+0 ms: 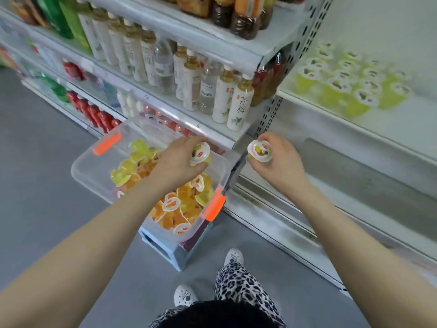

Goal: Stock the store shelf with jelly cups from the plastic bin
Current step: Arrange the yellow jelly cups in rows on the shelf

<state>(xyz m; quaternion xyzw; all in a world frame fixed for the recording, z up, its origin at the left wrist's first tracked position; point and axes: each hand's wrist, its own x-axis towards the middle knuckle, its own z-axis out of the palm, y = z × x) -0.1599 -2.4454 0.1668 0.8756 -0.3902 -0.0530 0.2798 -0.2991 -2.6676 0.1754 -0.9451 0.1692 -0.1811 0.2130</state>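
A clear plastic bin [89,162] with orange latches sits on a pale stool and holds several yellow and orange jelly cups [175,207]. My left hand [176,162] hovers over the bin and grips a yellow jelly cup [200,154], its white lid facing up. To the right of the bin, in front of the lower shelves, my right hand [280,159] holds another jelly cup [259,151]. Several green jelly cups [350,84] stand in rows on the white shelf [402,124] at upper right.
Shelves at left and centre carry rows of drink bottles [222,98]. A perforated upright post [267,119] divides them from the right-hand shelves. The pale stool [175,254] under the bin stands on grey floor. My feet [233,256] are just behind the stool.
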